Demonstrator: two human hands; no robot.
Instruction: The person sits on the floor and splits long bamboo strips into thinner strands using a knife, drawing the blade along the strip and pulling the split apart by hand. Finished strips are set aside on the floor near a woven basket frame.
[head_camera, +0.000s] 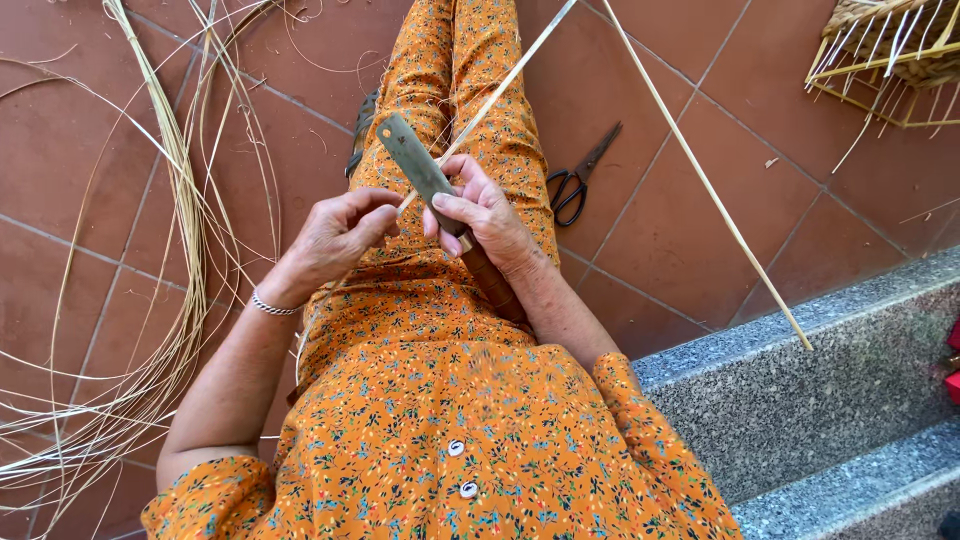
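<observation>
The right hand (478, 212) grips a knife (420, 172) against a thin cane strip (500, 88) pinched by the left hand (340, 235) over the lap – much of its length seemingly unworked, with finished strands (175, 300) heaped on the floor (680, 200).

Home patio workplace: terracotta floor tiles (700, 200), stone step (800, 400) (cane strips (170, 300) strewn about).

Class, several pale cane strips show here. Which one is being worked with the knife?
The flat strip pinched by the left hand and crossing the knife in the right hand; the others lie untouched on the floor.
</observation>
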